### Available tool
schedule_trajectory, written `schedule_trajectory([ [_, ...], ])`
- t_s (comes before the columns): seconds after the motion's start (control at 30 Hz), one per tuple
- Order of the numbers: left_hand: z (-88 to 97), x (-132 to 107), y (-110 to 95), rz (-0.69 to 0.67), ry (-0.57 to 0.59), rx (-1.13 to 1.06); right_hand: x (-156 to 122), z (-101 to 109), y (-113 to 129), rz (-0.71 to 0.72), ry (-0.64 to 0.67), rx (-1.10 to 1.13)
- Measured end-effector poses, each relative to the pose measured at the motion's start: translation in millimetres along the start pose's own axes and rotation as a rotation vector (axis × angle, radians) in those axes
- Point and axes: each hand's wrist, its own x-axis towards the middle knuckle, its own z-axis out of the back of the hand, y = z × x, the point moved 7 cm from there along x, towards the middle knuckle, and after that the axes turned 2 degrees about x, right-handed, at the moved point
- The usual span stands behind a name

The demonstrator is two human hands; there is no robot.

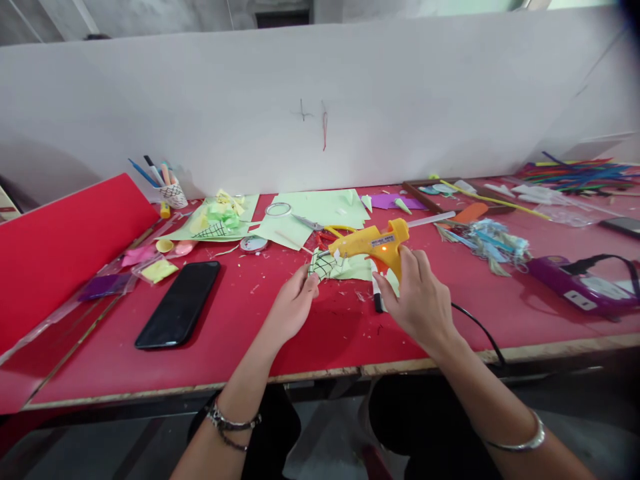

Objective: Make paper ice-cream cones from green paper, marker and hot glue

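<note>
My right hand is closed around the handle of a yellow hot glue gun, whose small light glows orange. A translucent glue stick pokes out of its back end. The nozzle points left and meets, or nearly meets, a small pale green paper cone with a black crisscross pattern. My left hand pinches that cone between thumb and fingers. Beneath the gun lie pale green paper pieces and a black-and-white marker, partly hidden by the gun and my right hand.
A black phone lies at left, near a standing red board. Behind are green paper sheets, scissors and a pen cup. At right sit blue tassels, a purple power strip and a black cable.
</note>
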Motion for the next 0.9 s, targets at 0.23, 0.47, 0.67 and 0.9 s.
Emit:
schedule_trajectory([
  [0.23,1.2,0.0,-2.9,-0.026,-0.014,-0.004,-0.1,-2.2,-2.3,-0.040,0.025,0.022],
  [0.47,1.3,0.8,-1.7,-0.033,-0.024,-0.021,-0.8,-2.3,-3.3,-0.062,0.028,0.030],
  [0.67,0.7,2.3,0.3,-0.026,-0.018,-0.020,0.2,-2.6,-3.0,-0.072,0.026,0.020],
  [0.9,2.0,2.6,0.8,-0.038,-0.029,-0.004,-0.6,-2.2,-3.9,-0.077,0.016,0.030],
])
